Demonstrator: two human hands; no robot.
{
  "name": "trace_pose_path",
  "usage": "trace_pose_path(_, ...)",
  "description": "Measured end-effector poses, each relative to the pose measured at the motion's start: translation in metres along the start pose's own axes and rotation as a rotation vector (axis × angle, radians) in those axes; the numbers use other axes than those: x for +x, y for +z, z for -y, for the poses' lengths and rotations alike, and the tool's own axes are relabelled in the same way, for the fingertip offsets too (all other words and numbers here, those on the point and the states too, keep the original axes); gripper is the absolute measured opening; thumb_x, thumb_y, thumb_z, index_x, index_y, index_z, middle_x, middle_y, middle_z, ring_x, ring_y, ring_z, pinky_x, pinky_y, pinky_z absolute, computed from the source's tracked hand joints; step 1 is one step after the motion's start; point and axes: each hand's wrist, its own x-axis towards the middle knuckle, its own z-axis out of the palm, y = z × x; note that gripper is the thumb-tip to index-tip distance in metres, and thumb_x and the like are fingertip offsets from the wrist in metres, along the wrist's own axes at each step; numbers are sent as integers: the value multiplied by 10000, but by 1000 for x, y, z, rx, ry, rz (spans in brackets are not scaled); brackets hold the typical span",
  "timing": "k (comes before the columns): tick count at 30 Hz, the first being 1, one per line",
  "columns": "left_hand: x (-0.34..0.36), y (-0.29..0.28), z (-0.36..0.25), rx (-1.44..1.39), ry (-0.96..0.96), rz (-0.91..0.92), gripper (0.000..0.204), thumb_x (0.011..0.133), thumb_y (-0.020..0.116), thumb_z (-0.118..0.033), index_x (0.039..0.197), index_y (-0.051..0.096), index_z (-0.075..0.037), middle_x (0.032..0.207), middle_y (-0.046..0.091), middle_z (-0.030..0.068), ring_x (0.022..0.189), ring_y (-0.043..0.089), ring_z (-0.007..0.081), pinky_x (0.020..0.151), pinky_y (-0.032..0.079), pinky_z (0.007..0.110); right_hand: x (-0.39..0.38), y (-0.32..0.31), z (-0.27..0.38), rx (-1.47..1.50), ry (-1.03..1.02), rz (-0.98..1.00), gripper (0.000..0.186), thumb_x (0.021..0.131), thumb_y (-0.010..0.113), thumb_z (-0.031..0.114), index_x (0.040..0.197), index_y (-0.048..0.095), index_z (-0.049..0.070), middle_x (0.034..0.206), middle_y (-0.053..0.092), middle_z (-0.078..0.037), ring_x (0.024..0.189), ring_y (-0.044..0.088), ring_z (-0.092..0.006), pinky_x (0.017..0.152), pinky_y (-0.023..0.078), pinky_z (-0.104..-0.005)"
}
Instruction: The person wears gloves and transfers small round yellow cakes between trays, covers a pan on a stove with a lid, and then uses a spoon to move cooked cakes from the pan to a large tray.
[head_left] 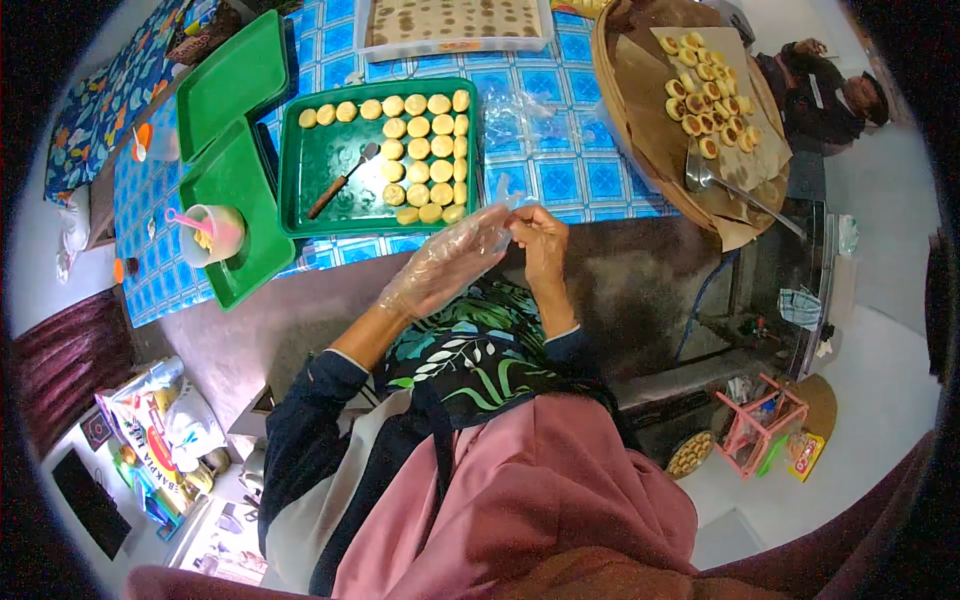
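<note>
- Head view: the clear plastic glove (462, 248) covers the left hand (436, 270), whose fingers lie extended, gripping nothing visible.
- The right hand (542, 242) is closed in a pinch, apparently on the glove's fingertip end.
- From that pinch, the glove lies toward eight o'clock, long axis eight-to-two; the left hand, inside, is nearer.
- The green tray (322, 150) of round pastries (441, 146) sits at ten o'clock.

Dark navy sleeves (310, 410), a light grey panel (335, 478), draped pink cloth (520, 480), a black leaf-print garment (470, 365); a clear plastic glove (445, 265) covers the left hand (440, 270).
</note>
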Motion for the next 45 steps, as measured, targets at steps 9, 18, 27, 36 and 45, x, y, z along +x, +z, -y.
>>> trace_pose_path(9, -29, 4, 5, 112, -35, -126, 765, 801, 552, -479, 1317, 286, 20, 1350, 327, 137, 1241, 346, 248, 1039, 258, 366, -4, -2, -4, 84, 98, -113, 90, 747, 634, 105, 778, 620, 21, 693, 582, 3, 605, 506, -76, 560, 404, -213)
trace_pose_path(18, -13, -11, 21, -408, -240, -72, 732, 838, 462, -507, 1347, 231, -35, 1377, 293, 139, 1236, 344, 273, 1018, 297, 387, -19, 11, -4, 294, 229, 16, 137, 795, 629, 171, 800, 627, 34, 699, 577, 23, 598, 487, -61, 541, 387, -210)
trace_pose_path(27, -26, -23, 57, -554, -453, -92, 698, 839, 427, -508, 1348, 248, -66, 1339, 359, 135, 1225, 362, 265, 1038, 279, 384, -20, -2, -14, 127, -118, -244, 116, 786, 636, 127, 742, 602, 25, 670, 541, 38, 606, 445, -46, 561, 359, -199)
trace_pose_path(36, -51, -20, 35, -128, -306, -66, 526, 860, 528, -207, 1307, 326, -17, 1329, 361, 184, 1246, 337, 307, 1033, 281, 410, 7, -69, -44, 500, -74, -638, 89, 799, 623, 119, 779, 582, 43, 621, 484, 27, 524, 405, -58, 432, 306, -203)
trace_pose_path(45, -65, -23, 12, 227, -198, -184, 507, 870, 522, -266, 1272, 382, 10, 1239, 467, 182, 1147, 462, 269, 953, 379, 380, 89, -68, -16, 815, -93, -486, 96, 830, 567, 104, 863, 502, 41, 742, 546, -83, 638, 549, -215, 554, 475, -321)
